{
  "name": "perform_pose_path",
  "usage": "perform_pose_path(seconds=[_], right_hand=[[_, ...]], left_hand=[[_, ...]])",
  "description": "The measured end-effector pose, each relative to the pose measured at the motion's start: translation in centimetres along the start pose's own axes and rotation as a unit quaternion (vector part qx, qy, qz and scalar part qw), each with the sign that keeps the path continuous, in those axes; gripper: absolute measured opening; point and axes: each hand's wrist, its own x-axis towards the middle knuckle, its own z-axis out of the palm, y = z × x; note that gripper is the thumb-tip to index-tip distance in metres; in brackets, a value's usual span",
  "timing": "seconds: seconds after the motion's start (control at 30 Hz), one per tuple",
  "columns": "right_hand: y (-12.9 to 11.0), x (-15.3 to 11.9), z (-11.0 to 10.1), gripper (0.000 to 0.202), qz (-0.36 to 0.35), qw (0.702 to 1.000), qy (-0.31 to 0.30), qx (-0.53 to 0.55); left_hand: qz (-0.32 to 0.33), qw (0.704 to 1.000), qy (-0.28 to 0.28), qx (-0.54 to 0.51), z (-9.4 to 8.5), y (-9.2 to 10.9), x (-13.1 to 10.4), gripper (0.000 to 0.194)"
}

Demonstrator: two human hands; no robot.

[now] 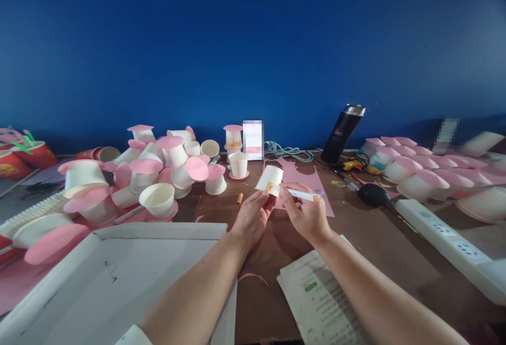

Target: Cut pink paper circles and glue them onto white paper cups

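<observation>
My left hand (256, 213) is closed around the lower part of a white paper cup (270, 175), which it holds tilted. A yellow-brown pattern (272, 188) shows on the cup's side near my fingers. My right hand (308, 213) grips a white marker (301, 194), its tip end at the patterned side of the cup; whether the tip touches is too small to tell. On the table left of my hands lies a small orange-brown cap (240, 198). Just beyond them stands an upright white paper cup (238, 165) on a pink disc.
Many paper cups with pink discs (146, 166) crowd the left; more stand in rows (425, 163) at right. A white box lid (158, 266), printed sheets (316, 292), cut pink paper (306, 173), a black flask (342, 134), a phone (253, 140) and a power strip (446, 239) lie around.
</observation>
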Motion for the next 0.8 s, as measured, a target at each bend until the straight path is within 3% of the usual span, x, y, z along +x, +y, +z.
perform_pose_path(seconds=[0.8], right_hand=[[-0.1,-0.02,-0.04,0.021,0.017,1.0,-0.015,0.004]], left_hand=[[-0.007,0.999,0.027,-0.039,0.21,0.3,-0.12,0.007]])
